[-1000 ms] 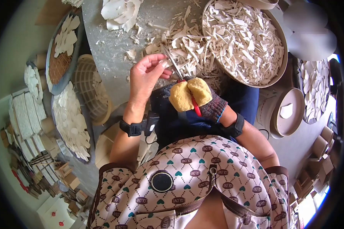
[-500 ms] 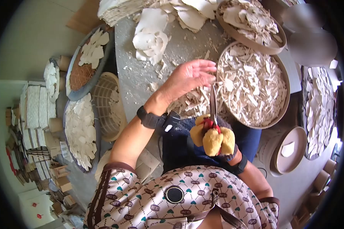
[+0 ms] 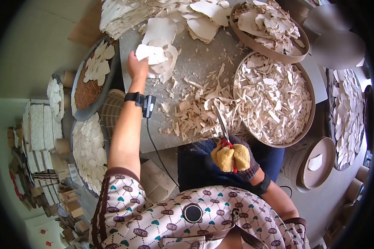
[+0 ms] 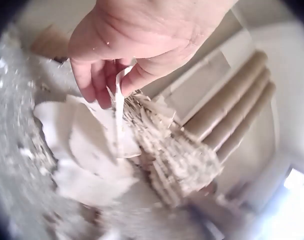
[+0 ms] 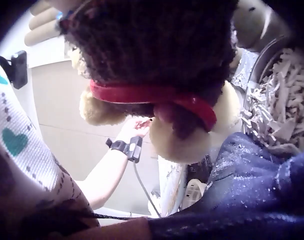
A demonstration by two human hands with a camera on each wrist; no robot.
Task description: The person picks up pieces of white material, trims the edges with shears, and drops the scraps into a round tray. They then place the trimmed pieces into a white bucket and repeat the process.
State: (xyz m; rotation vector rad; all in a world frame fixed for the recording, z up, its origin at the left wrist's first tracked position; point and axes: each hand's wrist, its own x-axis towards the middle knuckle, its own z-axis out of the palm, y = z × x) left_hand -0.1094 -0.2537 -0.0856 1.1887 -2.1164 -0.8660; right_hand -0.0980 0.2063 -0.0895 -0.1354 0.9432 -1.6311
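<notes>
We saw the L hand (image 3: 138, 69), upper L of frame, pinching a white piece (image 3: 150, 54), long side approx. L–R. The gloved R hand (image 3: 242, 156), lower ctr., gripped red-handled scissors (image 3: 223, 129), blades pointing up & slightly L. Hands were well apart; the piece lay up-L of the blades, w/ L hand nearer.

Sheet (image 3: 149, 54) — over pile (image 3: 169, 69) (left on table (image 3: 203, 58)).
</notes>
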